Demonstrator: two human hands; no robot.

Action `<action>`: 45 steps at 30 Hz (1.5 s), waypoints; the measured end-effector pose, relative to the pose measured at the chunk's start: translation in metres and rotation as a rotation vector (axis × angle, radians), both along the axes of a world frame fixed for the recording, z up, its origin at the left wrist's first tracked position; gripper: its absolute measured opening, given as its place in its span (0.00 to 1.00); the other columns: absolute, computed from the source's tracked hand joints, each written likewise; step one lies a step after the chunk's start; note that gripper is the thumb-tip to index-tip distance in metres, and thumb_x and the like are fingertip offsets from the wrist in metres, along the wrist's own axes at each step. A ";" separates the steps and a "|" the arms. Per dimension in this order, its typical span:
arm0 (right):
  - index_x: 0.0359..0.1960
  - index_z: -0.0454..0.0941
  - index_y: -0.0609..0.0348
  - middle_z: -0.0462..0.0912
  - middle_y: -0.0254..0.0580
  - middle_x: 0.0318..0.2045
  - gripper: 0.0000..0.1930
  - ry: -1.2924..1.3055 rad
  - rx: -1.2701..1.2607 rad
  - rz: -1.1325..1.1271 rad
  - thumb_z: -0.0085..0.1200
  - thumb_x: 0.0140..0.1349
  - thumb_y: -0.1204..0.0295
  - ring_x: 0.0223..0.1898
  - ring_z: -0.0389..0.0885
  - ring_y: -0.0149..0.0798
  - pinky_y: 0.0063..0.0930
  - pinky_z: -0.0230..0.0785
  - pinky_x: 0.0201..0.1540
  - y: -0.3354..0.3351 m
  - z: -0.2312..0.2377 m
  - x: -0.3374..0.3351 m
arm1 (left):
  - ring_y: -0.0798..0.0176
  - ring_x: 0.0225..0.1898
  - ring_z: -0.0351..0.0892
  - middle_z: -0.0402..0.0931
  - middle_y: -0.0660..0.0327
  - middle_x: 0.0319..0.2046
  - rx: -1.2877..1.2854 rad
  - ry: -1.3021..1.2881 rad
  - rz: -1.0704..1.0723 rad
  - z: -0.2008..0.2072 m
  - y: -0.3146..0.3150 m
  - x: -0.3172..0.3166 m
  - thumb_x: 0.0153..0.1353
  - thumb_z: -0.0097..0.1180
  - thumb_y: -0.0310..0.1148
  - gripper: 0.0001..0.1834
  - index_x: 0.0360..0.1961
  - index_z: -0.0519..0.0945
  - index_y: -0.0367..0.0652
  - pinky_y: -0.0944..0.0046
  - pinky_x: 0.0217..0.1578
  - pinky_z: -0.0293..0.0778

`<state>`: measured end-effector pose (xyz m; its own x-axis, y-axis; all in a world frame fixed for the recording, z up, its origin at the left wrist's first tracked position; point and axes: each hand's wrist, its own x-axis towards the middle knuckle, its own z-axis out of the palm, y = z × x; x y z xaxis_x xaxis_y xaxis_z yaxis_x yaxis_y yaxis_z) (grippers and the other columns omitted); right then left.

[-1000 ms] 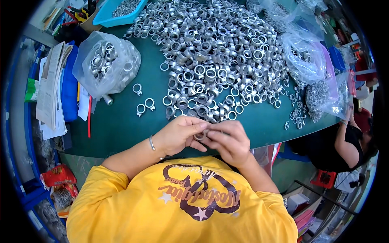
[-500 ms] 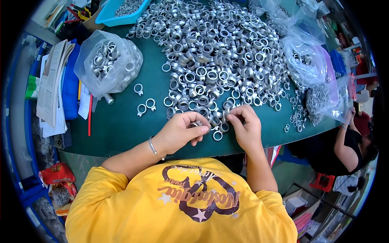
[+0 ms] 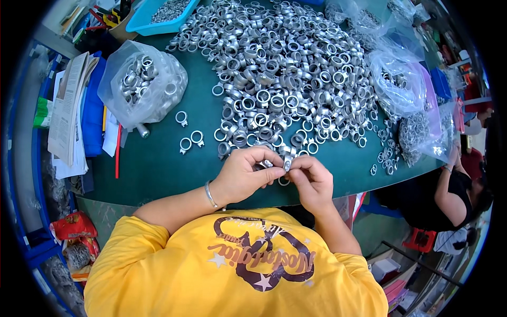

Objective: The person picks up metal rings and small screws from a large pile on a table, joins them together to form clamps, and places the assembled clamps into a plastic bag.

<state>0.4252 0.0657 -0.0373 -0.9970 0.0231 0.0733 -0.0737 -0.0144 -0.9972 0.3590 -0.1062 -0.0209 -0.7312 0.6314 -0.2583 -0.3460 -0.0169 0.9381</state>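
Note:
My left hand [image 3: 244,175], with a silver bangle at the wrist, is closed, its thumb and forefinger at a small metal ring part [image 3: 287,164]. Another ring part [image 3: 260,167] shows partly behind its fingers, mostly hidden. My right hand [image 3: 315,184] pinches the first ring part from the other side, so both sets of fingertips meet. Just beyond them spreads a big heap of silver metal ring parts [image 3: 285,68], each with a small lug. A ring lies on the table under my fingers, partly covered.
Three loose rings [image 3: 196,138] lie left on the green table [image 3: 153,169]. A clear bag of rings [image 3: 142,79] stands behind them, near a blue tray [image 3: 138,24]. Clear bags [image 3: 396,79] and small thin rings [image 3: 390,156] are at right. Another person [image 3: 449,195] sits at far right.
My right hand has moved left and slightly nearer from the heap's edge, bringing a ring part to my left hand. My left hand has shifted right; the fingertips now meet.

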 end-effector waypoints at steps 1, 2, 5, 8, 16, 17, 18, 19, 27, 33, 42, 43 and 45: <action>0.34 0.72 0.65 0.76 0.38 0.29 0.05 0.000 0.001 0.000 0.53 0.56 0.81 0.29 0.74 0.27 0.18 0.67 0.30 0.000 0.000 0.000 | 0.74 0.25 0.73 0.74 0.63 0.31 -0.007 0.006 -0.005 0.000 0.000 0.000 0.54 0.58 0.23 0.05 0.32 0.77 0.34 0.78 0.23 0.69; 0.36 0.70 0.64 0.76 0.40 0.31 0.07 -0.077 -0.165 -0.010 0.53 0.56 0.81 0.30 0.75 0.27 0.18 0.68 0.31 0.000 0.000 -0.001 | 0.74 0.25 0.73 0.74 0.63 0.31 -0.007 0.006 -0.005 -0.002 -0.001 0.000 0.54 0.58 0.23 0.05 0.32 0.77 0.34 0.78 0.23 0.69; 0.38 0.67 0.63 0.76 0.44 0.35 0.10 -0.133 -0.372 -0.022 0.53 0.56 0.82 0.32 0.76 0.29 0.19 0.71 0.34 -0.002 0.000 -0.003 | 0.75 0.25 0.73 0.74 0.63 0.32 0.001 0.454 -0.016 -0.009 -0.001 0.001 0.53 0.57 0.22 0.05 0.32 0.77 0.35 0.79 0.24 0.70; 0.38 0.64 0.62 0.75 0.51 0.42 0.13 -0.037 -0.426 -0.022 0.53 0.54 0.86 0.35 0.77 0.32 0.22 0.73 0.36 -0.003 -0.001 -0.006 | 0.75 0.25 0.74 0.75 0.63 0.31 -0.032 0.430 0.080 -0.004 0.001 0.003 0.53 0.57 0.22 0.05 0.33 0.77 0.35 0.79 0.24 0.70; 0.34 0.65 0.61 0.77 0.49 0.35 0.14 0.152 -0.164 -0.149 0.53 0.51 0.90 0.36 0.77 0.36 0.24 0.71 0.39 -0.010 -0.001 0.001 | 0.68 0.30 0.79 0.77 0.57 0.33 0.139 -0.363 -0.005 -0.001 -0.002 -0.002 0.57 0.54 0.23 0.10 0.40 0.75 0.32 0.72 0.32 0.77; 0.32 0.66 0.62 0.78 0.48 0.33 0.13 0.249 0.017 -0.174 0.53 0.50 0.89 0.35 0.77 0.36 0.24 0.71 0.37 -0.010 -0.001 0.000 | 0.66 0.33 0.79 0.77 0.56 0.34 0.203 -0.497 0.021 -0.001 -0.002 -0.001 0.57 0.54 0.23 0.12 0.42 0.74 0.31 0.70 0.35 0.78; 0.30 0.67 0.62 0.78 0.47 0.32 0.12 0.344 0.199 -0.197 0.54 0.49 0.89 0.34 0.77 0.36 0.24 0.71 0.36 -0.011 -0.001 -0.001 | 0.66 0.33 0.79 0.77 0.56 0.34 0.200 -0.501 0.020 -0.004 -0.002 0.000 0.57 0.54 0.23 0.12 0.42 0.74 0.31 0.70 0.35 0.78; 0.28 0.68 0.63 0.78 0.46 0.29 0.10 0.378 0.281 -0.209 0.54 0.48 0.89 0.32 0.77 0.36 0.24 0.71 0.33 -0.013 0.001 -0.003 | 0.65 0.35 0.79 0.76 0.55 0.36 0.175 -0.445 -0.001 -0.009 -0.002 0.002 0.57 0.53 0.23 0.13 0.44 0.74 0.31 0.69 0.37 0.78; 0.29 0.73 0.64 0.76 0.43 0.28 0.07 0.148 0.569 -0.299 0.55 0.48 0.86 0.28 0.75 0.36 0.23 0.68 0.28 0.007 0.005 -0.015 | 0.55 0.41 0.79 0.75 0.54 0.36 0.314 -0.531 0.165 -0.012 -0.016 -0.005 0.54 0.51 0.19 0.12 0.41 0.73 0.35 0.64 0.37 0.79; 0.32 0.76 0.62 0.74 0.42 0.25 0.12 0.113 0.921 -0.265 0.61 0.44 0.76 0.29 0.73 0.43 0.33 0.67 0.32 0.002 -0.004 -0.019 | 0.63 0.30 0.77 0.74 0.57 0.31 0.452 -0.612 0.145 -0.014 -0.018 -0.008 0.54 0.51 0.22 0.09 0.38 0.72 0.37 0.70 0.23 0.75; 0.33 0.74 0.61 0.77 0.40 0.28 0.13 0.153 0.583 -0.316 0.57 0.44 0.85 0.28 0.75 0.35 0.22 0.68 0.29 -0.001 0.002 -0.013 | 0.75 0.16 0.68 0.73 0.62 0.22 0.074 -0.246 0.084 0.004 -0.004 -0.002 0.55 0.56 0.26 0.10 0.39 0.75 0.36 0.78 0.16 0.64; 0.33 0.74 0.61 0.78 0.40 0.29 0.13 0.218 0.550 -0.297 0.57 0.43 0.85 0.28 0.75 0.36 0.23 0.69 0.29 -0.002 0.003 -0.012 | 0.76 0.17 0.69 0.74 0.63 0.24 0.071 -0.195 0.081 -0.001 -0.002 -0.001 0.55 0.57 0.26 0.12 0.41 0.75 0.36 0.79 0.18 0.65; 0.35 0.73 0.61 0.79 0.41 0.31 0.15 0.319 0.458 -0.254 0.57 0.43 0.86 0.30 0.77 0.37 0.25 0.70 0.32 -0.006 0.003 -0.010 | 0.76 0.18 0.69 0.74 0.64 0.25 0.038 -0.123 0.028 -0.001 -0.003 -0.001 0.54 0.58 0.26 0.11 0.40 0.76 0.37 0.79 0.18 0.65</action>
